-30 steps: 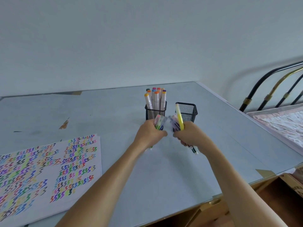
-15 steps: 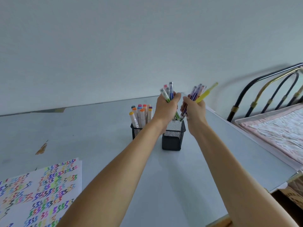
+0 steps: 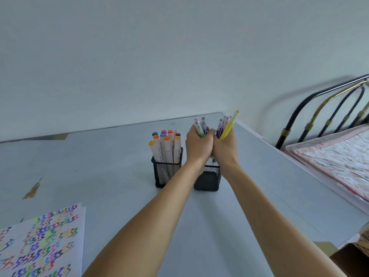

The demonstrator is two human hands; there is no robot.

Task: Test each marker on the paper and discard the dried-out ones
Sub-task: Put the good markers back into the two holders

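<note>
Over the right mesh cup (image 3: 207, 177), left hand (image 3: 198, 145) & right hand (image 3: 225, 146) each grip a bundle of markers (image 3: 227, 127). Light, stiff, prob slippery w/ smooth barrels, so hold mid-barrel.

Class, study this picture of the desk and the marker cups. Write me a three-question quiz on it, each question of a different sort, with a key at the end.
1. True or false: the left hand and the right hand each grip a bunch of pens above the right mesh cup.
2. Multiple choice: where does the scribbled test paper lie? A) under the cups B) at the near left of the desk C) on the bed
3. Fill in: the long pen sticking up highest from the right hand is ____ in colour.

Key: 1 true; 2 B; 3 yellow. The left mesh cup holds thick markers and is untouched.
</note>
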